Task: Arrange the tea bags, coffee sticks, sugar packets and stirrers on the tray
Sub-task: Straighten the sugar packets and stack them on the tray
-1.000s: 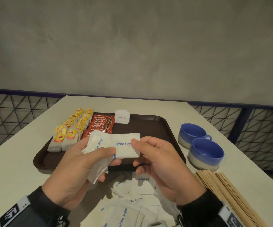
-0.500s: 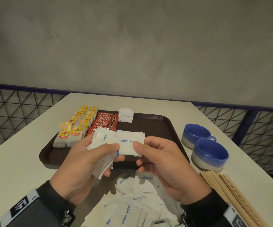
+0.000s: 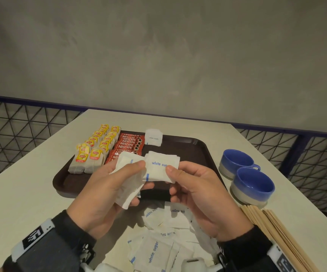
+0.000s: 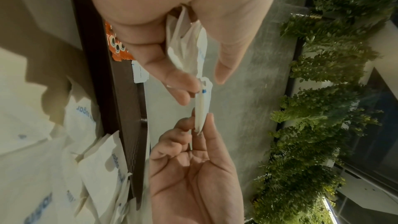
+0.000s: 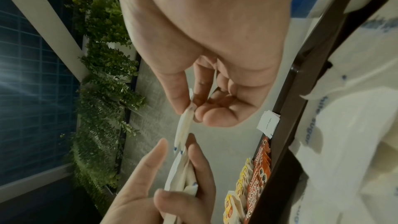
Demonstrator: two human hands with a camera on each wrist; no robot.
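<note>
My left hand [image 3: 119,185] grips a bunch of white sugar packets [image 3: 126,169] above the near edge of the dark brown tray [image 3: 188,152]. My right hand [image 3: 190,185] pinches the right edge of a sugar packet [image 3: 160,167] between thumb and fingers, seen edge-on in the left wrist view [image 4: 202,106] and the right wrist view [image 5: 185,125]. On the tray lie rows of yellow-tagged tea bags [image 3: 94,152], red coffee sticks [image 3: 129,144] and one sugar packet [image 3: 153,137] at the far edge. Loose sugar packets [image 3: 158,248] lie on the table below my hands. Wooden stirrers [image 3: 276,236] lie at the right.
Two blue cups [image 3: 245,173] stand right of the tray, close to the stirrers. The white table [image 3: 21,193] ends at a metal mesh railing [image 3: 11,134] on the left and right. A grey wall stands behind.
Both hands stay together over the tray's near edge; the packet in my right hand has drawn slightly clear of the bunch in my left. The view shifted a little.
</note>
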